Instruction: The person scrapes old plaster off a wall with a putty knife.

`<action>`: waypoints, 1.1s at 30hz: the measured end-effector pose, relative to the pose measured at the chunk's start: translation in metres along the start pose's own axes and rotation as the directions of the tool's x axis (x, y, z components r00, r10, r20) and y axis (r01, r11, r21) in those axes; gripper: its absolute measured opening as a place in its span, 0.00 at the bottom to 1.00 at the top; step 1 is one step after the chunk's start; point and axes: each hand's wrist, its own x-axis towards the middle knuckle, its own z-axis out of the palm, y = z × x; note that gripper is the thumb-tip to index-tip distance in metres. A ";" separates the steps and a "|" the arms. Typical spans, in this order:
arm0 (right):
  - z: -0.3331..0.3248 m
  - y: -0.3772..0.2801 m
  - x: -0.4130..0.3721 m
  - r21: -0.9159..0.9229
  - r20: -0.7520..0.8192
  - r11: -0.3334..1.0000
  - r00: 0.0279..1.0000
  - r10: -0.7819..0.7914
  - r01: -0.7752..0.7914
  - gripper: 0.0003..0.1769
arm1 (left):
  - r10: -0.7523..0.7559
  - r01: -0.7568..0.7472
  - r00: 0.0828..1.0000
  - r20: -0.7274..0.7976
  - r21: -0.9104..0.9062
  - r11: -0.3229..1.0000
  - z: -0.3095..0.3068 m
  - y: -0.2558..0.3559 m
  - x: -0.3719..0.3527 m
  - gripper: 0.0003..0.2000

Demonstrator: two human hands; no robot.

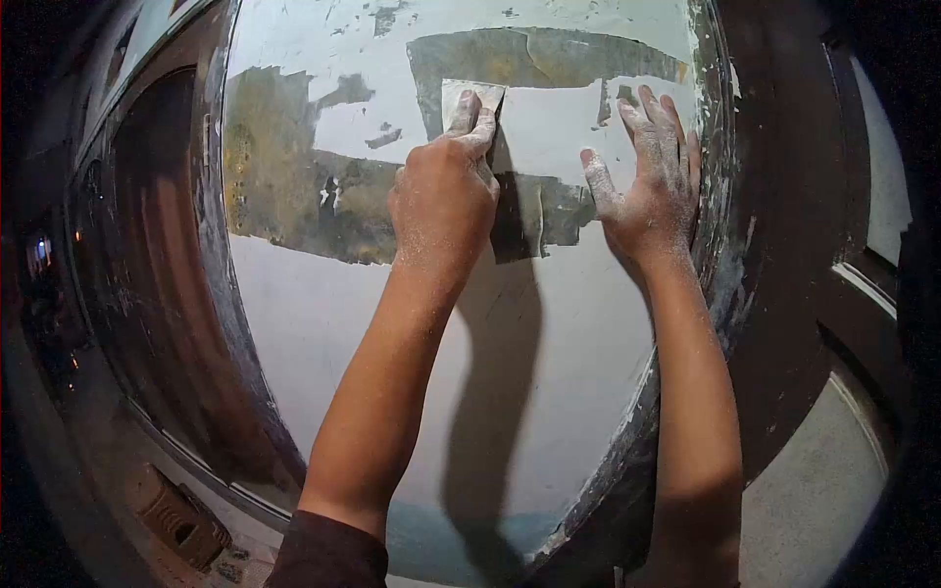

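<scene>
A white wall [323,323] fills the view, with patches of bare grey-brown surface [294,196] where paint has come off. My left hand [446,186] presses a small piece of sandpaper [469,98] flat against the wall, fingers curled over it. My right hand [652,176] lies flat on the wall to the right of it, fingers spread, holding nothing. Both hands and forearms are dusted with white powder. My left arm casts a dark shadow [500,392] on the wall.
A dark brown wooden frame [784,294] runs down the right of the wall. Another dark wooden door or frame [157,245] stands at the left. A brick-like block [181,514] lies on the floor at bottom left. The far left is dim.
</scene>
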 end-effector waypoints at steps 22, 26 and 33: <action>-0.002 -0.001 0.001 0.009 0.010 1.000 1.000 0.000 0.000 0.36 | 0.119 -0.117 0.993 0.020 -0.080 0.990 -0.009 -0.024 -0.086 0.23; 0.000 0.001 0.000 0.010 -0.006 1.000 1.000 -0.002 0.002 0.36 | 0.076 -0.074 0.997 0.024 -0.053 0.996 -0.009 -0.020 -0.086 0.23; -0.002 0.000 0.001 0.009 -0.007 1.000 1.000 0.003 -0.003 0.36 | 0.080 -0.080 0.997 0.004 0.007 0.997 0.001 -0.030 -0.086 0.29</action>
